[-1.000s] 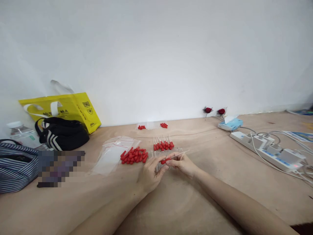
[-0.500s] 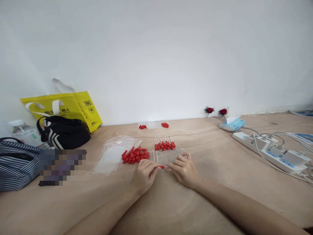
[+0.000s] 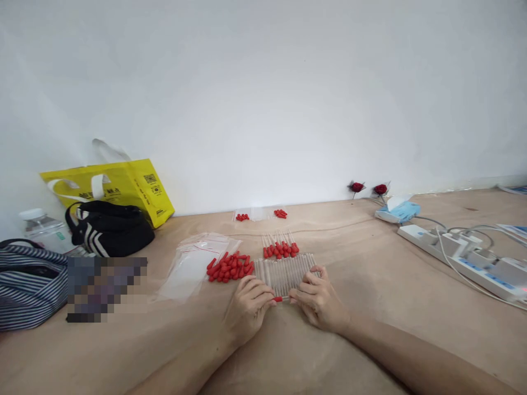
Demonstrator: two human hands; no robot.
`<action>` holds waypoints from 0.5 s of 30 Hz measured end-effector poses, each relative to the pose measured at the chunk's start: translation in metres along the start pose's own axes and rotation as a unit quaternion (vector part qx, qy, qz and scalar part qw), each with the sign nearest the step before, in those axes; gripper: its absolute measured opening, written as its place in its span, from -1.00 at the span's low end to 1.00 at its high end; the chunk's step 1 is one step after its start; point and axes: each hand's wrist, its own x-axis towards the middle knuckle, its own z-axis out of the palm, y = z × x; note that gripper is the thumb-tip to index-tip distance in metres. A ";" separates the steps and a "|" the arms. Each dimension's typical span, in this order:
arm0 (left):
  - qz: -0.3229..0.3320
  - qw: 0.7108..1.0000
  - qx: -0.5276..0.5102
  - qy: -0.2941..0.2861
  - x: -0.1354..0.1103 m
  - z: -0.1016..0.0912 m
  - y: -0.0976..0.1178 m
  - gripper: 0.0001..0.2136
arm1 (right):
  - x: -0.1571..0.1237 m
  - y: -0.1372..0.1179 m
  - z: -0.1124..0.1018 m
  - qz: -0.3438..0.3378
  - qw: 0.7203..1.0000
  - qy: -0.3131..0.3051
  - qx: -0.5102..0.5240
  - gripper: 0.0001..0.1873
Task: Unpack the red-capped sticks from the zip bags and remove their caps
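Note:
My left hand (image 3: 250, 308) is closed, pinching a red rubber dropper bulb (image 3: 278, 299). Opposite it, my right hand (image 3: 320, 302) grips a thin clear glass dropper tube (image 3: 287, 298), its end at the bulb's mouth; how far in it sits I cannot tell. Just beyond both hands lies a row of bare glass tubes (image 3: 282, 273), side by side. A heap of loose red bulbs (image 3: 229, 267) rests left of that row. Behind it are several droppers with bulbs fitted (image 3: 281, 250), bulbs facing me.
Clear zip bags (image 3: 187, 271) lie left of the heap. By the wall are bags holding red bulbs (image 3: 242, 217). Farther left stand a yellow bag (image 3: 144, 189), black pouch (image 3: 119, 227) and bottle (image 3: 43, 230). A power strip (image 3: 465, 266) with cables and blue tissues (image 3: 397, 211) occupy the right.
Both hands have drawn slightly toward me with the bulb and tube, uncovering more of the tube row. The view has shifted a little.

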 end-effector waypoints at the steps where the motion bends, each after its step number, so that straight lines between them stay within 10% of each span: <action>1: -0.001 1.000 0.000 -0.001 0.000 0.000 0.001 -0.82 | 0.000 0.000 0.000 0.001 1.000 -0.002 0.002 -0.76; 15: -0.011 0.999 0.007 0.042 -0.014 -0.015 -0.013 -0.87 | -0.021 0.021 -0.017 0.076 0.997 0.003 -0.007 -0.79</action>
